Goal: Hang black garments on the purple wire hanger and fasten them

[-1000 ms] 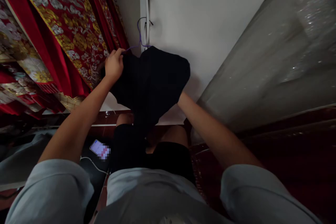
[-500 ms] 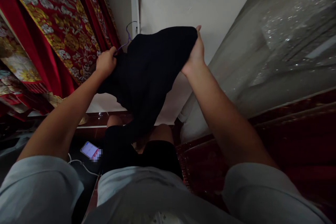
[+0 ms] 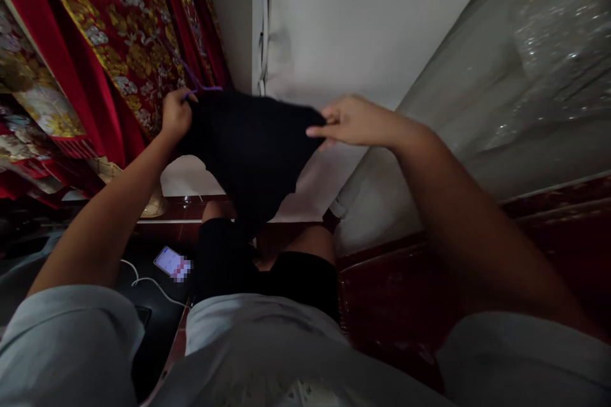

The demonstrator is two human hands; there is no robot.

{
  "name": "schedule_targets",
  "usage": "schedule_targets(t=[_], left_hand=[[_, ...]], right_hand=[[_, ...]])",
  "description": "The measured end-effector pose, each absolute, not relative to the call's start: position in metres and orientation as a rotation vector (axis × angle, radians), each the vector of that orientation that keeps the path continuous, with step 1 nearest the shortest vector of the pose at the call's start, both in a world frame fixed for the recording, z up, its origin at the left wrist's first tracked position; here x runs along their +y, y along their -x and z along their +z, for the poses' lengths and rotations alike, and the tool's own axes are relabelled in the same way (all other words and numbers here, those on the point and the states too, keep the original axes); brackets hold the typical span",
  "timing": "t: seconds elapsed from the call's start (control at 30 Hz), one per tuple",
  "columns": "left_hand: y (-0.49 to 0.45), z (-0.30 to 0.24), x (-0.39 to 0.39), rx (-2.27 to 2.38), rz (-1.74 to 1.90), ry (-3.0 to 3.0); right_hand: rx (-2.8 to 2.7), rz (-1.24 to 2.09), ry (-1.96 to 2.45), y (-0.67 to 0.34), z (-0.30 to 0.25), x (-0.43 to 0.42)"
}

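Observation:
A black garment [image 3: 248, 146] hangs stretched between my two hands, above my knees; its exact kind does not show. My left hand [image 3: 176, 116] is closed round its upper left part, together with a thin purple hanger [image 3: 198, 81] whose hook points up and left. At the right, my right hand [image 3: 351, 121] pinches the garment's upper right corner between thumb and fingers. The hanger's lower part is hidden by the cloth and my left hand.
Red curtains with gold and silver embroidery [image 3: 119, 32] hang at the left. A white wall panel [image 3: 353, 19] stands ahead, and clear plastic sheeting [image 3: 496, 95] covers something at the right. A lit phone [image 3: 169, 262] and a white cable [image 3: 155, 283] lie on a dark surface lower left.
My right hand has turned from inside the cloth's edge to pinching its corner. The hanger has swung left and now shows above my left hand.

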State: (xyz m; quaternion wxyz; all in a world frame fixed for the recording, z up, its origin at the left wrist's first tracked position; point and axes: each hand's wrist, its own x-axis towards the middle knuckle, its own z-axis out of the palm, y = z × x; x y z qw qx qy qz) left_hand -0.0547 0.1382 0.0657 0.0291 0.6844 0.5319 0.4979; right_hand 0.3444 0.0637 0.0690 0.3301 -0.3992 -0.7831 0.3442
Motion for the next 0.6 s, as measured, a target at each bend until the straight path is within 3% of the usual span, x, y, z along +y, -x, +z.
schedule_targets(t=[0.13,0.23,0.4,0.6], left_hand=[[0.054,0.046,0.129,1.448,1.687,-2.028],[0.033,0.037,0.123,1.087,1.786,-2.05],[-0.03,0.04,0.084,0.491,1.485,-2.064],[-0.05,0.057,0.042,0.372,1.171,-1.989]], right_hand=[[-2.181,1.508,1.167,-0.387,0.059,0.071],[-2.07,1.294,1.172,-0.376,0.044,0.088],[-2.023,0.947,1.059,-0.292,-0.008,0.096],[-1.537,1.2,0.794,-0.271,-0.028,0.086]])
